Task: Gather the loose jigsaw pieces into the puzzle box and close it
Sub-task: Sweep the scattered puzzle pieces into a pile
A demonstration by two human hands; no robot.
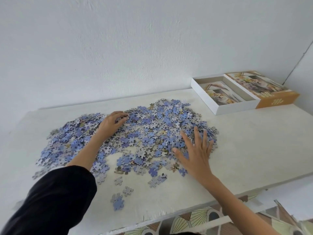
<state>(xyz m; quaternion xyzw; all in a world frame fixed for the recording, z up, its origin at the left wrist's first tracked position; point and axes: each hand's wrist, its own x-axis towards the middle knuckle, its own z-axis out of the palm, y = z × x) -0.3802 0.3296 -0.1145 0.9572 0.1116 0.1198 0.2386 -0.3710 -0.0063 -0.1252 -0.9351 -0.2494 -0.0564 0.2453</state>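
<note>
A wide heap of loose jigsaw pieces (149,131), mostly blue and grey backs, covers the middle of the white table (254,150). My left hand (112,122) rests on the heap's far left part, fingers bent onto the pieces. My right hand (196,150) lies flat with fingers spread on the heap's right edge. The open white box tray (237,109) stands at the far right with a picture sheet inside and no loose pieces visible in it. Its orange-sided lid (274,100) lies right beside it.
A white wall runs along the table's far side, with a corner behind the lid. A few stray pieces (118,200) lie near the table's front edge. Patterned floor tiles (194,219) show below that edge.
</note>
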